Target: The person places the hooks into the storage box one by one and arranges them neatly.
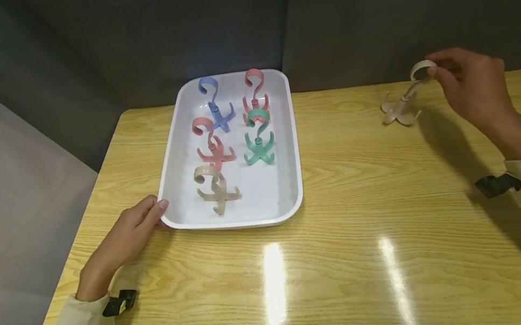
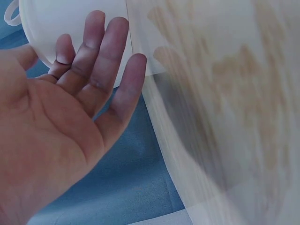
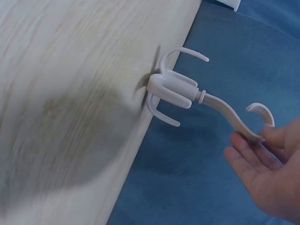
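Note:
With thumb and fingers, my right hand (image 1: 477,84) pinches the curved top of a beige four-pronged hanging hook (image 1: 402,107) over the right back of the table. In the right wrist view, the prongs of this hook (image 3: 176,89) point back toward the hand and its base is right at the tabletop. My left hand (image 1: 134,229) holds the near left corner of a white tray (image 1: 289,142), thumb over the rim. Inside the tray stand a blue hook (image 1: 218,116), two pink hooks, one nearer (image 1: 215,149), a green hook (image 1: 259,143) and another beige hook (image 1: 218,192).
The wooden table (image 1: 340,174) carries the tray at its back, left of centre. A dark curtain (image 1: 369,13) hangs directly behind the table's far edge. Pale cloth (image 1: 13,214) lies beyond the left edge.

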`<state>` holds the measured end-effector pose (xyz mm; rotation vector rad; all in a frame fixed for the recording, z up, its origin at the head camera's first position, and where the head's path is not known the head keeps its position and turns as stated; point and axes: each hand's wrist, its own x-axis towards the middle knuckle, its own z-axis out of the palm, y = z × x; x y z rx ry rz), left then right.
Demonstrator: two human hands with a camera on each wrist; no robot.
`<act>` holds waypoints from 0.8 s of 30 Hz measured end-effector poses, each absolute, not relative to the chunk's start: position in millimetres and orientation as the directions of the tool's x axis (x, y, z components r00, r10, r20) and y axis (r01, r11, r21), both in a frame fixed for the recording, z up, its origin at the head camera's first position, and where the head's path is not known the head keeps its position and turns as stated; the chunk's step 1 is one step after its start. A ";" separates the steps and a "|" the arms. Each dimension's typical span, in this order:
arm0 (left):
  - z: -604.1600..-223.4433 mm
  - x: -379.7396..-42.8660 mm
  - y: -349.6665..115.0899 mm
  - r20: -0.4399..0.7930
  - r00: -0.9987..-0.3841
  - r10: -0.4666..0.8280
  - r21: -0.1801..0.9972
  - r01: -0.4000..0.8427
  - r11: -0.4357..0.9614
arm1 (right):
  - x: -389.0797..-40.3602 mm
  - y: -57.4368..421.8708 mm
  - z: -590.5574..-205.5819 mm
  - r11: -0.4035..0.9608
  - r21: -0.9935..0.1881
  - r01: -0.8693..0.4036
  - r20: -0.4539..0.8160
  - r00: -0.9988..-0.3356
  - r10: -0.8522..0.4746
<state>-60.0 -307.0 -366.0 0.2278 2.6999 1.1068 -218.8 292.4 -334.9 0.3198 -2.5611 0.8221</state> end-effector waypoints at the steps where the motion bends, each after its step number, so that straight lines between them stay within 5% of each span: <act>1: -365.9 -60.0 -307.1 -0.139 -0.965 0.223 0.706 0.061 0.705 | -218.0 291.4 -334.1 0.797 -0.497 -0.343 0.469 -0.879 -0.086; 24: -366.0 -59.6 -307.0 -0.138 -0.965 0.223 0.697 0.065 0.714 | -197.2 254.8 -304.4 0.757 -0.434 -0.488 0.630 -0.765 -0.132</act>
